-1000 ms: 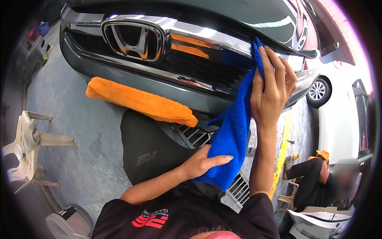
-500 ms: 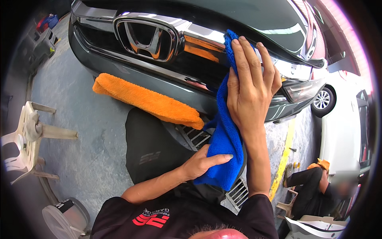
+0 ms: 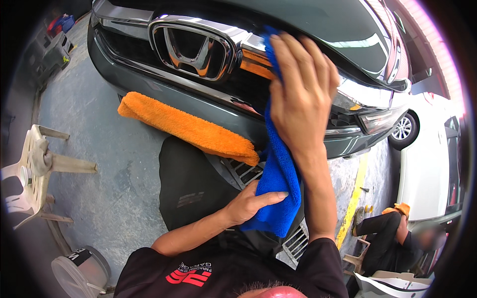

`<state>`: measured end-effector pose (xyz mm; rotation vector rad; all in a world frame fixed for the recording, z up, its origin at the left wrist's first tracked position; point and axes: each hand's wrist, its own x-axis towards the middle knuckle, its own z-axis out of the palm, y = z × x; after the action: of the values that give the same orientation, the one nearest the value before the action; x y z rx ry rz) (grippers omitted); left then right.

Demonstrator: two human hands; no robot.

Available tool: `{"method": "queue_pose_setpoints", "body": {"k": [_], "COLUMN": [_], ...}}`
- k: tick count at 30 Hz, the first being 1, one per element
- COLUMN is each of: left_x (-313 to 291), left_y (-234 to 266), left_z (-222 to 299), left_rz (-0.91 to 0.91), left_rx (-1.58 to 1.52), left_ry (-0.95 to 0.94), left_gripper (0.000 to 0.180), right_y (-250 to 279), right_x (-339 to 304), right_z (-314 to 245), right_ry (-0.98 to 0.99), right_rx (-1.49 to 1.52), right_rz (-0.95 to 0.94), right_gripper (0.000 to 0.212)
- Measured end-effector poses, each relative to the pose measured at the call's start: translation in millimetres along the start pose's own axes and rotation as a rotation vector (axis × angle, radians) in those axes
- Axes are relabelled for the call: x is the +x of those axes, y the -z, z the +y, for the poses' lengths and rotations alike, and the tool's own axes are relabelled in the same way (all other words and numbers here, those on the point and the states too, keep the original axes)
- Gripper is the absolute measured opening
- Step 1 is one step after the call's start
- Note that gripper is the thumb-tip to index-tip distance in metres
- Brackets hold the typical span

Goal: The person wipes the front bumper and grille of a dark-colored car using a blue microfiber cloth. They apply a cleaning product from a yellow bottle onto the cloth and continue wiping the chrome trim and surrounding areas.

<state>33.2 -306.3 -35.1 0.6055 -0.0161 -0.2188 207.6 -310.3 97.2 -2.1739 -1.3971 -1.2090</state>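
My left hand (image 3: 243,206) is closed on the lower end of a long blue microfibre towel (image 3: 278,198), thumb on top, just above my lap. Farther up, my right hand (image 3: 300,84) presses the towel's other end against the chrome trim beside the car's badge (image 3: 194,49). Its fingers are stretched out over the cloth and slightly blurred; the palm is hidden. A folded orange towel (image 3: 189,129) lies across my knee, close below the dark grey car's bumper (image 3: 198,102).
A plastic stool lying on its side (image 3: 54,164) and a clear bucket (image 3: 82,270) are at left. On the right, a seated person (image 3: 387,233) holds an orange cloth beside a white car (image 3: 422,164). A metal floor grate (image 3: 296,242) runs beneath me.
My right hand has slid left along the chrome trim toward the badge, carrying the blue towel's upper end. The left hand stays in nearly the same place. My view has shifted slightly.
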Motion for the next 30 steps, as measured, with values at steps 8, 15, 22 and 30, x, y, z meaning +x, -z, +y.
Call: {"method": "queue_pose_setpoints", "body": {"k": [8,15,22,30], "left_x": [-2,-1,-6,-5], "left_y": [2,-5,5,2], "left_z": [7,6,14,7], "left_rz": [0.005,0.036,0.039,0.035], "left_rx": [0.026,0.014,-0.012,-0.042], "left_ry": [-0.023,0.001,0.003,-0.028], "left_gripper": [0.038,0.032,0.036,0.031], "right_y": [12,-12,-25,-27], "right_x": [-5,7,18,19], "right_z": [15,-11,-23,-25], "right_ry": [0.003,-0.062,-0.07,-0.054], "right_rx": [-0.008,0.033,0.087,0.091], "right_rz": [0.049,0.074,0.122,0.116], "right_gripper": [0.063,0.056,0.049,0.048]}}
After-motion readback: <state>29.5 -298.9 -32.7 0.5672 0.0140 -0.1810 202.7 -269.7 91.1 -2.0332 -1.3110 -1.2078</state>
